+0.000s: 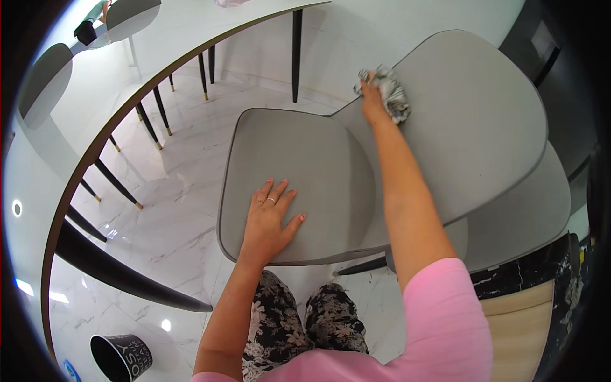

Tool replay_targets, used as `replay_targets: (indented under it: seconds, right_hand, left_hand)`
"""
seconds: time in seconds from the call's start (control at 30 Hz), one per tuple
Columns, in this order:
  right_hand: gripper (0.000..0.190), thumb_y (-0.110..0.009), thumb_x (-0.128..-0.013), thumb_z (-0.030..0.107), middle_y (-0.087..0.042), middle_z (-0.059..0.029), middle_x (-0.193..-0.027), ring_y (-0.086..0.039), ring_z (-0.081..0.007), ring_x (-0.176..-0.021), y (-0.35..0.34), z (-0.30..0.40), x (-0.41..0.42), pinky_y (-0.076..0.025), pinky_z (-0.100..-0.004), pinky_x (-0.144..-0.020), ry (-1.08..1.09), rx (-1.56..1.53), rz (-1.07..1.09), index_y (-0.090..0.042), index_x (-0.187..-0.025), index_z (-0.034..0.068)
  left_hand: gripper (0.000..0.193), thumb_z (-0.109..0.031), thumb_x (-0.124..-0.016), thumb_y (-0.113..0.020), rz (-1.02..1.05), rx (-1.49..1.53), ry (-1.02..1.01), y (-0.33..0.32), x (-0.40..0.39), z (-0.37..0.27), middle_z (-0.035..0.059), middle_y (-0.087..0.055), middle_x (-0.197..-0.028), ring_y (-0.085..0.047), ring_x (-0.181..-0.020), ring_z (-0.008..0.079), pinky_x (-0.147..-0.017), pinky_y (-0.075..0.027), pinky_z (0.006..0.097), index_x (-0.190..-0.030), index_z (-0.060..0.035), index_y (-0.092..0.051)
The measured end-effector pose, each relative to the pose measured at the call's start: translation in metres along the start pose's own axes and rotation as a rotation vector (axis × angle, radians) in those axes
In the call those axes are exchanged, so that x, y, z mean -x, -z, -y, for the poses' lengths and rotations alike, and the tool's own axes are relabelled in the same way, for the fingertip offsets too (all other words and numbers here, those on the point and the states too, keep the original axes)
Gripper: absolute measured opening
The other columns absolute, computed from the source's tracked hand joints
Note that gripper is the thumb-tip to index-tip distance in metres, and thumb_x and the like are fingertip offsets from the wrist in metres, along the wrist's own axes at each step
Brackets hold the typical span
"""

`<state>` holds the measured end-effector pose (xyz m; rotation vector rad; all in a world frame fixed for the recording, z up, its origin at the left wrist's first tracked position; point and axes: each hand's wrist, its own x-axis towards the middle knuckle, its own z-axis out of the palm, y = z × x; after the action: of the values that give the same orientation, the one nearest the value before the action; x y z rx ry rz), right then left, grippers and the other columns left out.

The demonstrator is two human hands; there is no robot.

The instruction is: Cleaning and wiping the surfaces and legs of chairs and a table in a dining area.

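Observation:
A grey upholstered chair (470,119) stands before me, its seat to the left and its backrest to the right. My left hand (271,219) rests flat on the seat near its front edge, fingers spread, with rings on it and nothing held. Up at the far edge of the backrest, my right hand (374,98) presses a crumpled patterned cloth (394,95) against the chair. The cloth hides part of that edge, and the far fingers are partly hidden in its folds.
A glossy curved table (191,28) with dark legs spans the left. On the marble floor (186,238) stands a black bin (133,355) bearing writing. Another grey chair (520,224) is behind the first, beside a black marble-edged unit (515,277). Part of a person (98,14) shows at top left.

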<state>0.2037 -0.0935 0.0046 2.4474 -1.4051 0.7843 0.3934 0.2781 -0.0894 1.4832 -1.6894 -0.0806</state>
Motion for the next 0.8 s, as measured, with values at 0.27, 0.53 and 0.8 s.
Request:
replay_targets:
  seconds: [0.27,0.53,0.8]
  right_hand:
    - [0.061,-0.040,-0.090,0.002,-0.011,-0.0077,-0.164,-0.017,-0.0363,-0.148,-0.037,0.032,0.068,-0.010,-0.0438,-0.122,0.056,0.093,0.375,-0.040,-0.148,0.021]
    - [0.068,-0.061,-0.081,0.003,-0.028,-0.0170,-0.156,-0.037,-0.0363,-0.139,0.220,0.019,0.004,-0.037,-0.0433,-0.110,-0.145,0.281,0.218,-0.043,-0.144,0.018]
    - [0.044,-0.056,-0.082,0.012,-0.058,-0.0211,-0.127,-0.051,-0.0396,-0.122,0.336,0.061,0.104,-0.041,-0.0595,-0.098,0.230,1.343,-0.064,-0.059,-0.124,0.000]
  left_hand:
    - [0.044,-0.028,-0.083,-0.070,-0.021,0.003,0.003,0.000,0.000,0.001,0.0150,-0.054,-0.137,-0.041,-0.134,0.0375,-0.111,-0.031,0.0493,-0.120,-0.0046,-0.065]
    - [0.044,-0.029,-0.084,-0.069,-0.014,-0.040,0.003,0.006,0.003,-0.008,0.0140,-0.054,-0.138,-0.040,-0.135,0.0362,-0.111,-0.032,0.0472,-0.120,-0.0050,-0.065]
    - [0.045,-0.029,-0.084,-0.069,-0.044,0.000,-0.033,0.003,-0.001,-0.007,0.0152,-0.054,-0.139,-0.039,-0.134,0.0386,-0.111,-0.033,0.0470,-0.121,-0.0044,-0.064]
